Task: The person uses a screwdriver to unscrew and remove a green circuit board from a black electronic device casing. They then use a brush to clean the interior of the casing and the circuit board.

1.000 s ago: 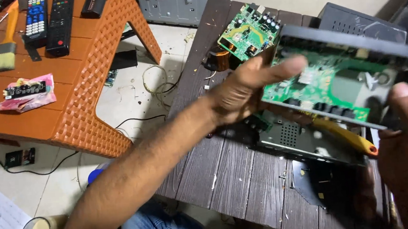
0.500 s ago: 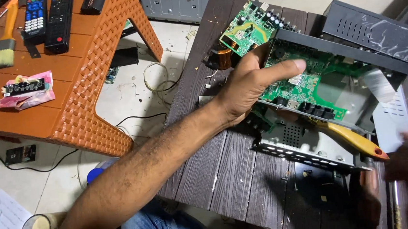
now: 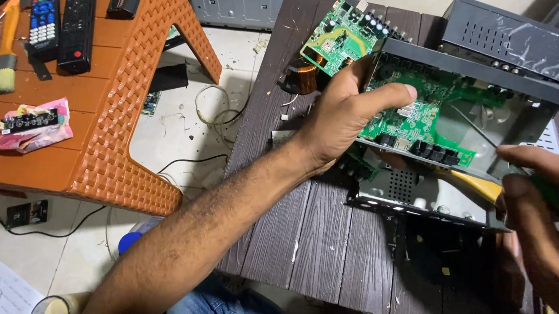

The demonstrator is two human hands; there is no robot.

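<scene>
An opened set-top box [image 3: 481, 104], a dark metal shell tilted up on its near edge, sits toward the far right of a dark slatted table [image 3: 318, 227], with a green circuit board [image 3: 416, 116] exposed inside it. The left hand [image 3: 339, 116] grips the box's left end, fingers curled over the rim and the thumb laid flat across the board's edge, propping the shell at an angle. The right hand [image 3: 554, 222], at the near right corner, is clenched around a screwdriver [image 3: 479, 161] with a green and yellow handle; its thin shaft reaches up and left into the shell, the tip near the bare metal floor beside the board. To do this well, it seems wise to keep the left hand firm so the shell does not rock, keep the thumb on the board's edge and off its components, and keep the shaft in line with whatever it works on; the tip's exact target is too small to tell. Just beyond the left hand lie a second, smaller green board [image 3: 343, 36] and a copper coil [image 3: 304, 76]. A closed black box [image 3: 506, 36] rests at the far right. A perforated metal cover [image 3: 409, 196] lies flat under the tilted shell. To the left stands an orange plastic table [image 3: 112, 137] bearing remote controls [image 3: 63, 24] and a paintbrush [image 3: 2, 56].
</scene>
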